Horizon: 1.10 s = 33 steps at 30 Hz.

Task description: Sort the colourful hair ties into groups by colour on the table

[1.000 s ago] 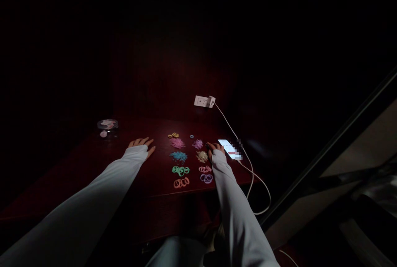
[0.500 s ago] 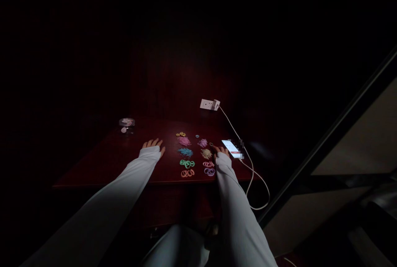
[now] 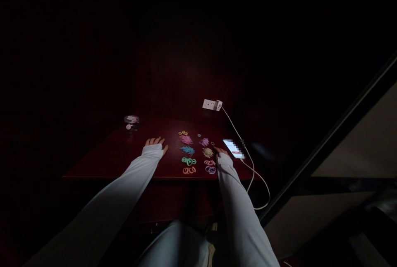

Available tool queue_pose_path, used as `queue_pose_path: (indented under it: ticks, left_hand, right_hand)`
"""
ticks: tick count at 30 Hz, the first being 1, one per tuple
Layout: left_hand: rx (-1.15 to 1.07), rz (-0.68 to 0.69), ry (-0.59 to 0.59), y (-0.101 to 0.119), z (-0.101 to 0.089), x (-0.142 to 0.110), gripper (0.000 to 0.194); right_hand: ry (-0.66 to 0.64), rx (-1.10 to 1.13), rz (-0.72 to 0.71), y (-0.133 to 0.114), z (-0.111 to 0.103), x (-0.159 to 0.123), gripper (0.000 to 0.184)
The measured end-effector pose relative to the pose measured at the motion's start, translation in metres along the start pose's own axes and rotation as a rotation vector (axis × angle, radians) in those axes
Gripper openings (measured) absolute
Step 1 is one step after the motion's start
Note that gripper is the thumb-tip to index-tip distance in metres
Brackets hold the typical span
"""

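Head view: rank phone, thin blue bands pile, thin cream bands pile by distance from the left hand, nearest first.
From the left hand:
1. Thin blue bands pile: just to its right.
2. Thin cream bands pile: farther right, beside the right hand.
3. Phone: farthest right, beyond the right hand.

1. Near the right edge of the tabletop (image 3: pixel 108 159), the right hand (image 3: pixel 221 151) is partly covered by its sleeve (image 3: pixel 238 213); whether it touches the cream heap (image 3: pixel 207 152) cannot be told.
2. Pixelated blocks hide part of the phone (image 3: pixel 231 147), its text too small to read.
3. Single pieces in the pink heap (image 3: pixel 186 139) and blue heap (image 3: pixel 187 150) are too small to count.
4. By the far left corner, the contents of the clear container (image 3: pixel 132 119) are indistinct.
5. That sleeve and the left sleeve (image 3: pixel 133 180) run off the bottom.
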<state>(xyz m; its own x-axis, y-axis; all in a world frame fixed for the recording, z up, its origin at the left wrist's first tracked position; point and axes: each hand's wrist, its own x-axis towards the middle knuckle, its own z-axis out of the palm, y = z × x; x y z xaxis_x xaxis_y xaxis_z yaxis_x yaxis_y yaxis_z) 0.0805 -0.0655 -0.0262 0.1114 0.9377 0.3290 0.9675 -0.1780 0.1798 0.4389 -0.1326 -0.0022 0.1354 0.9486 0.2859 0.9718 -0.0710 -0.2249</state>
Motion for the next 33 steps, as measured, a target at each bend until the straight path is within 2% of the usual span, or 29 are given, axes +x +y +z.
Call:
queue_pose_path:
  ticks: [9,14,33]
  left_hand:
    - [-0.031,0.0,0.005,-0.004,0.005,0.0,0.055]
    - [-0.024,0.001,-0.039,-0.002,-0.001,0.002,0.054]
    - [-0.028,-0.011,-0.021,0.007,-0.017,-0.003,0.051]
  right_hand:
    - [0.057,0.105,0.007,0.0,0.001,0.001,0.054]
    - [0.053,0.123,0.048,0.0,0.002,0.0,0.054]
    - [0.14,0.137,0.011,0.008,0.011,0.002,0.052]
